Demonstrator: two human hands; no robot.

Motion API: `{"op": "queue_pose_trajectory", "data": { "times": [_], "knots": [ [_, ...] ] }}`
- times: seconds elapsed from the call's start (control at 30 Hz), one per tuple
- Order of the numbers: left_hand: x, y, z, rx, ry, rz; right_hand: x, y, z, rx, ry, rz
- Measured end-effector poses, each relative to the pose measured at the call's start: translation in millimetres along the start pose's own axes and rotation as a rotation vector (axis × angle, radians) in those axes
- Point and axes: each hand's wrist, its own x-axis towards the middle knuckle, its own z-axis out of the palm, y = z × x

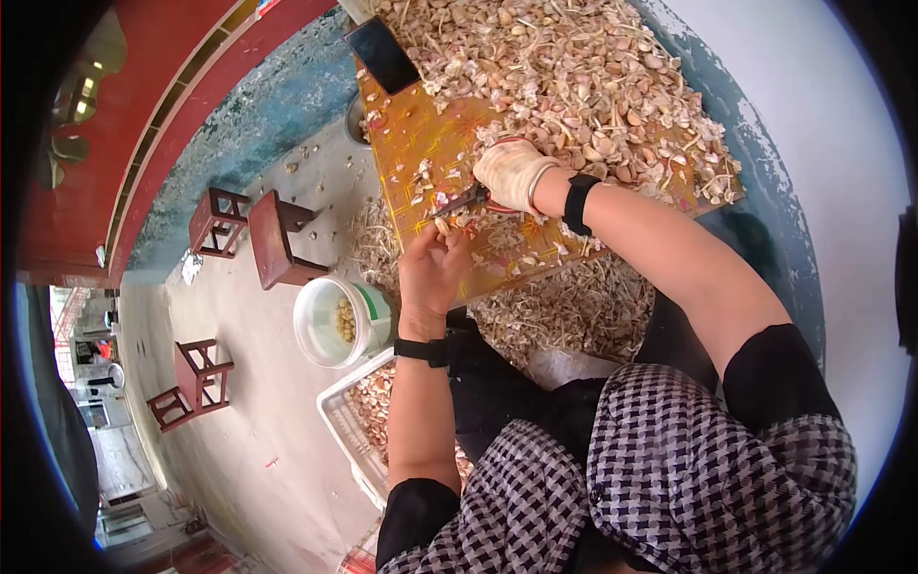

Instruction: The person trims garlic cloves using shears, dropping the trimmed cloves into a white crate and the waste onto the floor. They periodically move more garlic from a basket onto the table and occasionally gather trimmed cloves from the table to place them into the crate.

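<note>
- One garlic clove (442, 227) is pinched at the fingertips of the bare left hand (432, 273). It is over the near edge of the surface (411, 139), an orange-yellow patterned top.
- The left grip is closed small and tight on the clove, with the fingers curled in around it. A black band (424, 350) circles that wrist.
- The right hand (512, 172) wears a pale glove, and its grip is closed fully around a red-handled cutter (469, 201). The dark blade points toward the clove, with its tip just beside it. I cannot tell whether it is a knife or shears.
- A black strap (577, 203) sits on the right wrist, just behind the glove's cuff.
- A heap of garlic (574, 77), cloves mixed with papery skins, covers the far half of the surface and runs out to its right edge. It touches the gloved hand.
- A dark phone (382, 55) lies at the far left corner, beside the heap.
- Loose skins and stalks (564, 306) are piled on the floor under the near edge, against the person's dark trousers.
- A white bucket (330, 330) stands on the floor near the left forearm, with pale cloves in its bottom.
- A white crate (349, 426) lies just beside the bucket, closer to the person, also holding garlic.
- Three red-brown stools (273, 234) stand on the floor, well apart from the bucket.
</note>
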Motion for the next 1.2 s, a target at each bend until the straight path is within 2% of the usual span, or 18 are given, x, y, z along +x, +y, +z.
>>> {"op": "queue_pose_trajectory", "data": {
  "times": [0.03,0.17,0.27,0.33,0.37,0.43,0.5,0.57,0.6,0.63,0.67,0.73,0.77,0.8,0.83,0.9,0.97,1.2],
  "knots": [
    [-2.9,1.7,0.9,0.049,-0.008,0.026,5.5,0.5,4.4,-0.029,-0.024,-0.001],
    [3.8,-8.0,-8.4,-0.193,-0.033,0.027,-11.9,4.2,-8.6,0.123,0.137,0.052],
    [-1.8,-11.0,5.6,-0.329,0.044,-0.181,-40.8,0.5,-8.9,0.399,0.399,0.027],
    [-15.2,-4.7,37.5,-0.284,0.001,-0.308,-69.5,-10.7,-8.1,0.605,0.539,0.035],
    [-21.2,-10.7,40.2,-0.340,-0.047,-0.299,-88.5,-18.2,-11.4,0.671,0.563,0.008],
    [-32.8,-18.9,46.4,-0.450,-0.147,-0.280,-115.1,-31.7,4.5,0.723,0.668,-0.031],
    [-46.8,-15.2,66.9,-0.328,-0.063,-0.232,-139.6,-38.0,10.5,0.565,0.728,-0.031],
    [-60.2,-13.2,82.6,-0.234,0.007,-0.201,-156.7,-37.9,15.6,0.734,0.684,-0.071],
    [-62.5,-11.0,76.2,-0.142,-0.084,-0.164,-166.7,-40.6,11.9,0.801,0.643,-0.074],
    [-67.2,-11.9,75.5,-0.075,-0.056,-0.145,-174.8,-42.7,7.0,0.868,0.601,-0.080],
    [-72.9,-11.0,75.2,-0.006,-0.026,-0.124,-183.7,-41.2,2.0,0.984,0.390,-0.024],
    [-79.6,-5.6,77.1,0.099,0.063,-0.125,-207.3,-38.4,-24.5,0.869,0.366,0.050],
    [-82.9,-3.4,74.6,0.149,0.011,-0.098,-216.8,-35.3,-30.4,0.810,0.353,0.088],
    [-87.5,-0.7,70.2,0.196,-0.041,-0.072,-218.1,-24.7,-17.1,0.680,0.479,0.001],
    [-92.6,1.0,65.9,0.242,-0.095,-0.050,-225.7,-19.4,-18.4,0.569,0.489,-0.012],
    [-101.5,8.1,64.2,0.152,-0.216,-0.062,-241.0,-13.3,-28.7,0.401,0.347,0.007],
    [-109.4,15.9,66.9,0.061,-0.301,-0.096,-250.1,-9.9,-28.6,0.375,0.304,-0.002],
    [-119.1,17.7,71.2,0.154,-0.507,-0.103,-264.4,-9.7,-17.9,0.363,0.228,-0.008]
  ]
}}
